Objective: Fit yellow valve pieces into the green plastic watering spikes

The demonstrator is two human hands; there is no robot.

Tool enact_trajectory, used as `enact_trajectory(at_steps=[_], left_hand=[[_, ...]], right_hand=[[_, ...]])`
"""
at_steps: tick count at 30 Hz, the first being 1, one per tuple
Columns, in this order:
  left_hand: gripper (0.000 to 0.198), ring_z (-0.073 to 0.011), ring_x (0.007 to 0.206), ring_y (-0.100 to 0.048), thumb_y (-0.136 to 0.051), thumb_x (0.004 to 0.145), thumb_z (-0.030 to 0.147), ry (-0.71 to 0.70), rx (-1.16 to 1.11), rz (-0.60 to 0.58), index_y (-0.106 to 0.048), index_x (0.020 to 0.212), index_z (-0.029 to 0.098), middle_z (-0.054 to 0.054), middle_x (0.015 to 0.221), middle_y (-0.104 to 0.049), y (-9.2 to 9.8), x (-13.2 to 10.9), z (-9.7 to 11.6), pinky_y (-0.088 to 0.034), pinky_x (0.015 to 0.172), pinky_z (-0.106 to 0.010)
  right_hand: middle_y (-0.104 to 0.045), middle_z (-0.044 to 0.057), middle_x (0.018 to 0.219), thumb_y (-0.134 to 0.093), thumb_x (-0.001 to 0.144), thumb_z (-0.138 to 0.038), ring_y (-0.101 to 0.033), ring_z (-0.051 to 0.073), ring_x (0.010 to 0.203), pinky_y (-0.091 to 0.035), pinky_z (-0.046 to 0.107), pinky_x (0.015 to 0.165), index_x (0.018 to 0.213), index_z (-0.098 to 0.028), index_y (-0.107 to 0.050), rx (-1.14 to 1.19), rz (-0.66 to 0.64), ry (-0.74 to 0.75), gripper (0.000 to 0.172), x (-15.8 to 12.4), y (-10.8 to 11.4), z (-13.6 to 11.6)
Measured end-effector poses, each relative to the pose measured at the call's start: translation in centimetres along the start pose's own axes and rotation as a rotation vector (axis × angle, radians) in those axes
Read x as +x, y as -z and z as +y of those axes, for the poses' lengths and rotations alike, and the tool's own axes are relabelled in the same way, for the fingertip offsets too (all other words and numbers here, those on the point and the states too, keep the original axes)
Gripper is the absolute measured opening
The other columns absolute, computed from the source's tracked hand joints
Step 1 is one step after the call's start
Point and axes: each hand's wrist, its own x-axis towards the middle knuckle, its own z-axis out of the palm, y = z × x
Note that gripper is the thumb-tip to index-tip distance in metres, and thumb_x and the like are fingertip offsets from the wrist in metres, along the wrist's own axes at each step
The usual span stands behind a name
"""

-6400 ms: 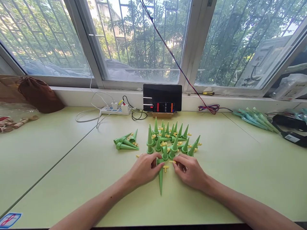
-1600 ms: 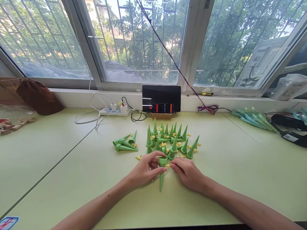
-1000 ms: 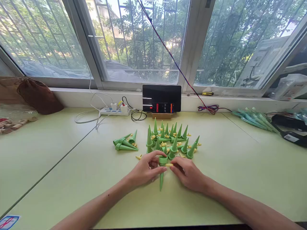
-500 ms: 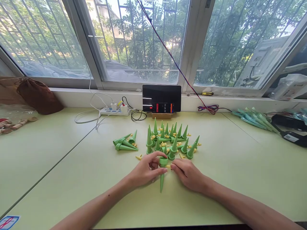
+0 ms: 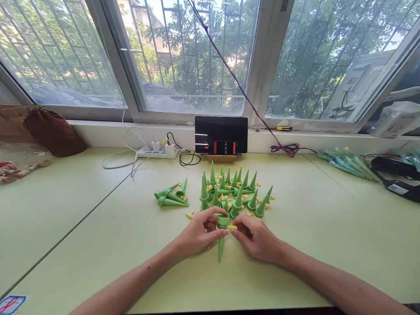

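My left hand [image 5: 198, 232] grips the wide round end of a green cone spike [image 5: 221, 245], whose tip points toward me. My right hand [image 5: 257, 236] pinches a small yellow fitting [image 5: 231, 227] against the side of the spike's round end. Just beyond my hands stands a cluster of green cone spikes [image 5: 234, 192] with yellow fittings scattered among them. A smaller heap of green spikes [image 5: 170, 196] lies on its side to the left. One loose yellow fitting [image 5: 189, 215] lies near my left hand.
A dark tablet with a phone in front [image 5: 221, 135] stands at the back by the window. A power strip with cables [image 5: 156, 151] lies to its left, a brown bag [image 5: 54, 131] far left, bundled teal spikes [image 5: 348, 162] and black items at the right.
Both hands stay on the spike and the yellow fitting. The spike has risen from lying flat to a tilted hold, and my right fingers have shifted slightly at the fitting.
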Motion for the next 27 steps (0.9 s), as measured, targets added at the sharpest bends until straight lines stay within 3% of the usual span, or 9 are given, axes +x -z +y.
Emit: enact_trajectory(at_steps=[9,15,20,27], left_hand=[[0.041,-0.0090,0.055,-0.038,-0.074,0.086,0.038,-0.009,0.013,0.003,-0.060,0.117,0.016,0.010,0.062,-0.037,-0.02,0.03,0.13,-0.032,0.052,-0.022],[0.041,-0.0092,0.056,-0.037,-0.072,0.087,0.038,-0.013,0.022,0.002,-0.060,0.118,0.015,0.010,0.062,-0.037,0.12,0.01,0.26,-0.030,0.052,-0.022],[0.041,-0.0096,0.056,-0.037,-0.072,0.087,0.040,-0.015,0.025,-0.001,-0.060,0.118,0.016,0.010,0.063,-0.036,0.11,-0.02,0.24,-0.029,0.053,-0.023],[0.041,-0.0096,0.056,-0.035,-0.072,0.087,0.039,-0.005,0.030,-0.003,-0.060,0.118,0.016,0.010,0.063,-0.034,0.07,-0.04,0.40,-0.027,0.053,-0.023]], right_hand=[[-0.063,0.003,0.075,-0.039,0.107,-0.030,-0.058,0.018,0.069,-0.043,0.030,0.066,0.079,-0.021,-0.053,-0.089,-0.039,0.043,0.033,0.26,-0.04,0.34],[-0.063,0.001,0.074,-0.050,0.104,-0.033,-0.057,0.016,0.064,-0.045,0.029,0.064,0.099,-0.019,-0.060,-0.019,0.003,-0.011,0.017,0.19,-0.02,0.12],[-0.059,-0.001,0.070,-0.053,0.102,-0.033,-0.051,0.014,0.057,-0.042,0.027,0.057,0.096,-0.020,-0.057,0.023,0.001,-0.016,0.015,0.08,0.13,-0.31],[-0.066,0.004,0.080,-0.044,0.107,-0.033,-0.061,0.018,0.071,-0.046,0.031,0.069,0.092,-0.021,-0.060,-0.055,-0.002,0.023,0.025,0.16,0.05,0.03]])
